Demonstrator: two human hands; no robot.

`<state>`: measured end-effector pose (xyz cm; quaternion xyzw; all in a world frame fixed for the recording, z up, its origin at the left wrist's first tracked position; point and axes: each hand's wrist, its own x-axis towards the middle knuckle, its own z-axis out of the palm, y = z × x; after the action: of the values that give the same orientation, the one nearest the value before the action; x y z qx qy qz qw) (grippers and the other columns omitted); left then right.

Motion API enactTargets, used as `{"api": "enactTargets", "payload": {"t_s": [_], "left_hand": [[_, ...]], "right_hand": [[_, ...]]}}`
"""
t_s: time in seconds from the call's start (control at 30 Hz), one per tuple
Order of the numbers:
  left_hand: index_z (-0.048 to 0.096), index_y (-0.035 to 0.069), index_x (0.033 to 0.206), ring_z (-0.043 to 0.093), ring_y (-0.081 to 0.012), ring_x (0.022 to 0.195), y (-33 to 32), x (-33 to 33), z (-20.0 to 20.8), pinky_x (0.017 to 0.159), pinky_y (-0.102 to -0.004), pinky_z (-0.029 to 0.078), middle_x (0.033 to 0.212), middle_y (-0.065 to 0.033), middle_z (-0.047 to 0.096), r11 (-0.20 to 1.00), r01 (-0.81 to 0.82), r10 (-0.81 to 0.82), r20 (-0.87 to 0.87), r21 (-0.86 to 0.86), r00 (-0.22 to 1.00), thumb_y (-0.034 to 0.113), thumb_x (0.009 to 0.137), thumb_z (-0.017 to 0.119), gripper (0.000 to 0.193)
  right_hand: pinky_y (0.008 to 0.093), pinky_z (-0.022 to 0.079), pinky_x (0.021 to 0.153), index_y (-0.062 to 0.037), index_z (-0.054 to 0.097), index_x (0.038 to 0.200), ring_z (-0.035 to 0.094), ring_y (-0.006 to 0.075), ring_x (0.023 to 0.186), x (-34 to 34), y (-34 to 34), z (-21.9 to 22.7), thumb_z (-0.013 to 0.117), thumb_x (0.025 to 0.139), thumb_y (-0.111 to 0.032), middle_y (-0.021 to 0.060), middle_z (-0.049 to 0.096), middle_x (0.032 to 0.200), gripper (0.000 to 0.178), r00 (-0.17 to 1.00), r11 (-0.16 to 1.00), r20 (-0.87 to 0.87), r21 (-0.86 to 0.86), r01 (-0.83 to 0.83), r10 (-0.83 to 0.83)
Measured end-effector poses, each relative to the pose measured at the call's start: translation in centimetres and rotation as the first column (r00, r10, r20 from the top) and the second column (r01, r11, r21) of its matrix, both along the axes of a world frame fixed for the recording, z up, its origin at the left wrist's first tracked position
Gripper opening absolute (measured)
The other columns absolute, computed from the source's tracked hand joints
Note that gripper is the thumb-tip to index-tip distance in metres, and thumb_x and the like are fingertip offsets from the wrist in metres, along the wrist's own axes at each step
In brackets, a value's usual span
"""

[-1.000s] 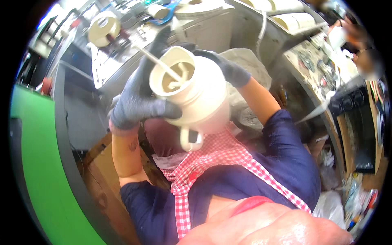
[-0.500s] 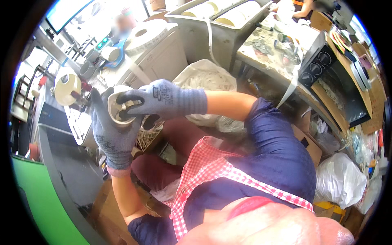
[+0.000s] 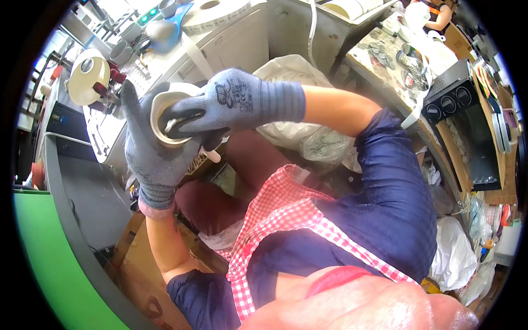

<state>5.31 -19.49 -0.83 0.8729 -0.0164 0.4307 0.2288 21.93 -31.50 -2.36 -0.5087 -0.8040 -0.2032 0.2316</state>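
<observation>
My left hand [image 3: 154, 148], in a grey-blue work glove, wraps round a white cup [image 3: 163, 102] and tilts its open mouth toward me. My right hand [image 3: 223, 104], gloved alike, reaches across from the right with its fingers inside the cup. A small white piece [image 3: 172, 124] shows at those fingertips, pinched against the cup's inner wall; its kind is too small to make out. Just below the hands, the pale rounded end of something [image 3: 212, 155] pokes out. The cup's base is hidden by my left palm.
A cream round-headed device [image 3: 88, 77] stands left on a white counter, with grey mugs [image 3: 121, 52] and a label roll [image 3: 212, 8] behind. A white sack [image 3: 291, 71] sits ahead, a cluttered bench [image 3: 379, 49] and black appliance [image 3: 454, 104] right, a green panel [image 3: 49, 253] left.
The view has shifted, so the surroundings sit differently. My right fingers have moved within the cup, and the pale rounded end below the hands now shows. Both hands stay on the cup.
</observation>
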Motion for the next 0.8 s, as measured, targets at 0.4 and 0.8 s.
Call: {"api": "enactTargets", "payload": {"t_s": [0.4,0.8], "left_hand": [[0.029,-0.004,0.149,0.069,-0.0291,0.095,4.0,1.8,-3.0,0.084,-0.0372,0.056,0.113,-0.0135,0.068,0.953,-0.064,0.083,-0.053,0.297,0.995,0.021,0.068,0.088,0.104],[0.036,0.001,0.143,0.067,-0.0270,0.105,9.3,4.3,-11.1,0.094,-0.0412,0.051,0.119,-0.0111,0.067,0.980,-0.178,0.167,-0.118,-0.088,0.979,0.030,0.068,0.091,0.097]], "right_hand": [[0.0409,0.056,0.068,-0.0173,0.070,0.105,0.070,0.0292,0.079,3.5,5.6,-2.6,0.066,0.082,-0.025,0.0097,0.069,0.094,0.024,0.977,0.962,0.207,-0.255,0.095,-0.042],[0.0363,0.057,0.075,-0.0110,0.068,0.119,0.070,0.0318,0.088,16.6,-3.1,-12.4,0.073,0.082,-0.016,0.0138,0.071,0.110,0.038,0.874,0.911,-0.296,-0.275,0.308,-0.385]]}}
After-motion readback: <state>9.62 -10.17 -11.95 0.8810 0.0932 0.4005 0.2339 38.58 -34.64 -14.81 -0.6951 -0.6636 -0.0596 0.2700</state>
